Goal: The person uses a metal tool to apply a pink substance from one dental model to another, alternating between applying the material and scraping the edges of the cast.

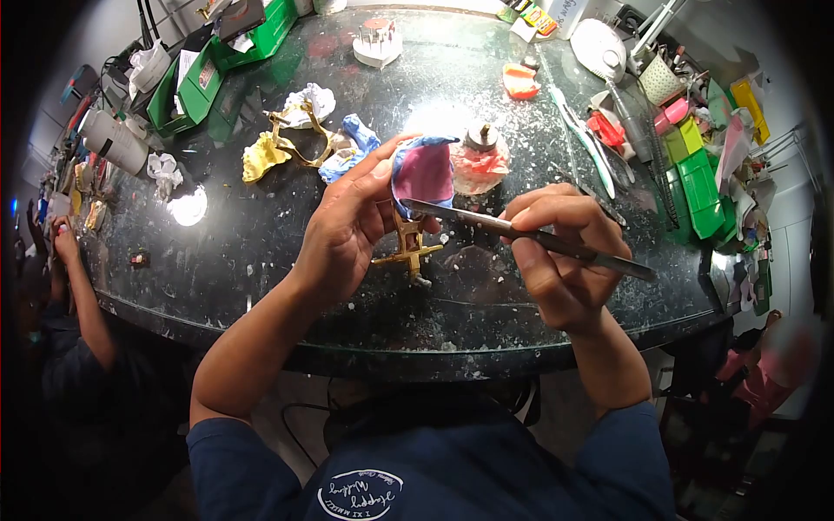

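My left hand (343, 226) grips a pink plate with a blue rim (427, 174), which looks like a dental base plate, tilted toward me over the bench. A slim metal wax knife (469, 219) lies in my right hand (565, 252), fingers and thumb closed round its handle. The blade's tip is at the plate's lower blue edge. Below the plate stands a brass articulator (410, 252), its upper part hidden by the plate and my left hand. Just behind the plate, to the right, is a metal-capped burner (482, 156) with pink wax-like material on it.
Another brass articulator (304, 156) with yellow, white and blue plaster casts lies to the left. Further back are a white cast with pins (377, 43) and an orange-red piece (520, 81). Green bins (187, 91) and a white bottle (113, 139) line the left. People sit at both sides.
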A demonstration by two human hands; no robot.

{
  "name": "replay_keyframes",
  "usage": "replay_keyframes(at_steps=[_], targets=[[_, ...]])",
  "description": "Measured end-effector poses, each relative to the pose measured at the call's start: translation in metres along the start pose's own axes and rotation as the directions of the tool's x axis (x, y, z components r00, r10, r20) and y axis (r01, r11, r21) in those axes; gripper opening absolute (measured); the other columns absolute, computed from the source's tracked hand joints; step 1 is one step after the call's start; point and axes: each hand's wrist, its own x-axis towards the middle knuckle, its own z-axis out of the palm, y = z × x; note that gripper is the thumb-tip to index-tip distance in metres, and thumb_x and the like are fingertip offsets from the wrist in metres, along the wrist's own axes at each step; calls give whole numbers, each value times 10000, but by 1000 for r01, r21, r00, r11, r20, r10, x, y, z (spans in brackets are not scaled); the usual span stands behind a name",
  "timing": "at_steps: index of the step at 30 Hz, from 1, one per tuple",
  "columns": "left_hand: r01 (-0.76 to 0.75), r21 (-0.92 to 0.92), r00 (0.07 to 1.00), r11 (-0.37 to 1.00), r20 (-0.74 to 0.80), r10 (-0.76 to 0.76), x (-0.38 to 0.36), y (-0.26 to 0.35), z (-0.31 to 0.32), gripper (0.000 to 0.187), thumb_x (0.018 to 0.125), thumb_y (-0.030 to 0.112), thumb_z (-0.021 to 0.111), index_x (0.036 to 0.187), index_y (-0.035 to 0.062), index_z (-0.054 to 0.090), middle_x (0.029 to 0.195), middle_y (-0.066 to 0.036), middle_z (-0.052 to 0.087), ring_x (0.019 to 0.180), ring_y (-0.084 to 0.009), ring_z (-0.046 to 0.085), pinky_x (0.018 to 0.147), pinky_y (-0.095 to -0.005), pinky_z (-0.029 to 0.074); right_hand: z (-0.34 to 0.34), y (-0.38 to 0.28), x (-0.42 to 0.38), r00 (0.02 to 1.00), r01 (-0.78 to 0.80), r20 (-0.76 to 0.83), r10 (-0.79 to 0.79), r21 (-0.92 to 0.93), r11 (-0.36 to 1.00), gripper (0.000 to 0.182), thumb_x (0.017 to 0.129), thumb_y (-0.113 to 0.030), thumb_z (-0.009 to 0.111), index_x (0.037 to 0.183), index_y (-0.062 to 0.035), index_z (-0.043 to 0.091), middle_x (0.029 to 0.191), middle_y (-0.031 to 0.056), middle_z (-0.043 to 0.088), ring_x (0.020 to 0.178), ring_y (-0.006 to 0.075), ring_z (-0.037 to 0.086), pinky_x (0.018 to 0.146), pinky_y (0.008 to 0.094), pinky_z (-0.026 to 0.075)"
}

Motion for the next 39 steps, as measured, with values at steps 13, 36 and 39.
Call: replay_keyframes(at_steps=[13, 36, 39], targets=[[181, -242, 983, 953, 25, -180, 2, -9, -15, 443, 973, 311, 314, 1250, -8, 449, 1045, -156, 627, 866, -250, 642, 817, -379, 499, -60, 55, -3, 749, -493, -194, 634, 476, 728, 146, 796, -89, 539, 876, 28, 575, 764, 124, 627, 646, 141, 571, 643, 249, 461], [239, -250, 969, 938, -5, -248, 0, -4, -10, 435, 972, 329, 289, 1212, 23, 484, 956, -125, 633, 804, -245, 636, 656, -299, 472, -50, 62, -7, 755, -512, -170, 633, 450, 731, 118, 814, -72, 557, 877, 21, 591, 761, 118, 643, 658, 149, 599, 666, 259, 490], [229, -245, 973, 942, 23, -231, 1, -6, -13, 431, 973, 323, 287, 1199, 20, 495, 939, -125, 638, 800, -243, 639, 648, -296, 471, -51, 63, -7, 749, -517, -173, 640, 452, 727, 116, 814, -74, 557, 874, 20, 590, 757, 120, 642, 656, 152, 601, 666, 261, 493]])
